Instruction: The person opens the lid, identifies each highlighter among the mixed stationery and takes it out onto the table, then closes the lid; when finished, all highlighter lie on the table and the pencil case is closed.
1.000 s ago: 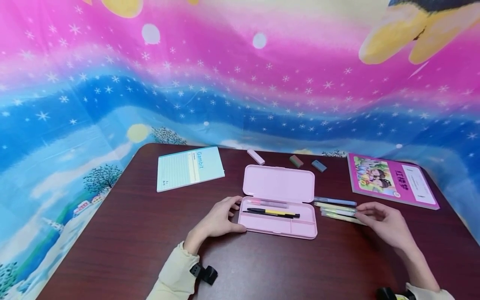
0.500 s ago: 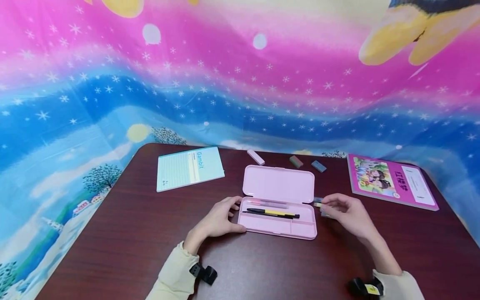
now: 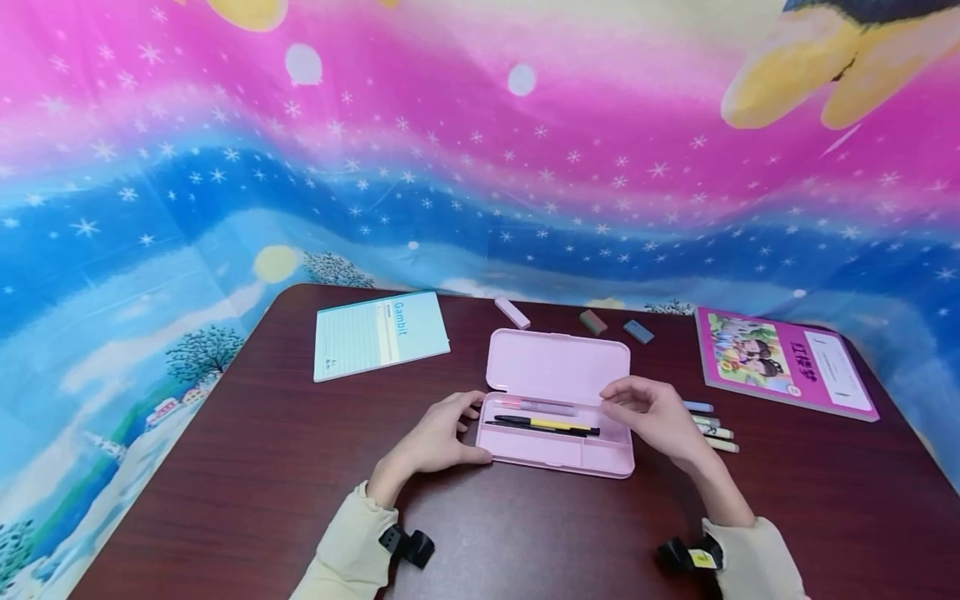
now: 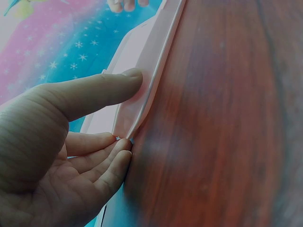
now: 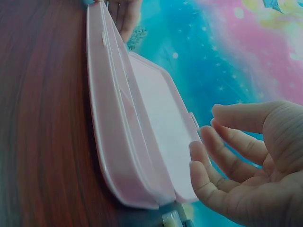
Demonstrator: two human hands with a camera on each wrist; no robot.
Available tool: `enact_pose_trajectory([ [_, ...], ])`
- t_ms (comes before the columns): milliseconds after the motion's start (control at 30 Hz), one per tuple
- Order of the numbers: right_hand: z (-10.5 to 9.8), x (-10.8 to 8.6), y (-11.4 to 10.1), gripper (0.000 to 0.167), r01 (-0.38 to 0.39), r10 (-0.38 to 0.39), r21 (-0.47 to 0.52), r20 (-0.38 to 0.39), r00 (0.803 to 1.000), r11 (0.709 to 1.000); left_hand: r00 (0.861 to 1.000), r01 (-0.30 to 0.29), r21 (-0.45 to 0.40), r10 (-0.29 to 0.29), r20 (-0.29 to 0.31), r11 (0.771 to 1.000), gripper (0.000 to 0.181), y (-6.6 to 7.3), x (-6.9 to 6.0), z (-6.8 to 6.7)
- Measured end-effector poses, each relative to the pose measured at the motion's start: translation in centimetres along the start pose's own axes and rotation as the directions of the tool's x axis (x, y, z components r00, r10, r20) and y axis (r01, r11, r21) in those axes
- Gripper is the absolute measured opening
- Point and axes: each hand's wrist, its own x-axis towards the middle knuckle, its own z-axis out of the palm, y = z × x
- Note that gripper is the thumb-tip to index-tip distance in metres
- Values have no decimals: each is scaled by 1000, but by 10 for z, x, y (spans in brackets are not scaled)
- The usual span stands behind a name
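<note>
Open pink pencil case (image 3: 525, 452) on a dark wooden table (image 3: 525, 542), with 2 hands at its ends. The case lies flat, its lid (image 3: 558, 367) folded back toward the patterned backdrop (image 3: 420, 167).

The left hand (image 3: 438, 437) grips the case's left end. In the left wrist view, the thumb (image 4: 104, 92) lies against the case's near wall, while the other fingertips meet the end wall; the corner of the case thus sits between thumb and fingers.

The right hand (image 3: 663, 421) is held over the case's right end, its fingers loosely bent and slightly spread, with nothing between them. In the head view, its fingertips overlap the hinge-side corner of the lid; contact there cannot be told.

Within the tray lie a pinkish transparent pen (image 3: 540, 407) and, nearer the person, a black-and-yellow pen (image 3: 551, 425) with a thin dark stick close alongside. Just beyond the right hand, the ends of 4 markers (image 3: 716, 432) project, their other parts hidden by it.

Behind the case rest 3 small blocks (image 3: 512, 313); a pale green notebook (image 3: 382, 337) lies to the left, a pink book (image 3: 783, 362) to the right.
</note>
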Motion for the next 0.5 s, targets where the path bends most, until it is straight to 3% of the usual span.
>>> enact_pose_trajectory([
  [333,13,14,0,20,-28,28,-4,115,993,1000,1000,9,-5,-9,2,1000,75,-1,0,1],
  [500,15,14,1,15,15,3,-126,144,990,992,1000,4,-8,-4,1,1000,76,-1,0,0],
])
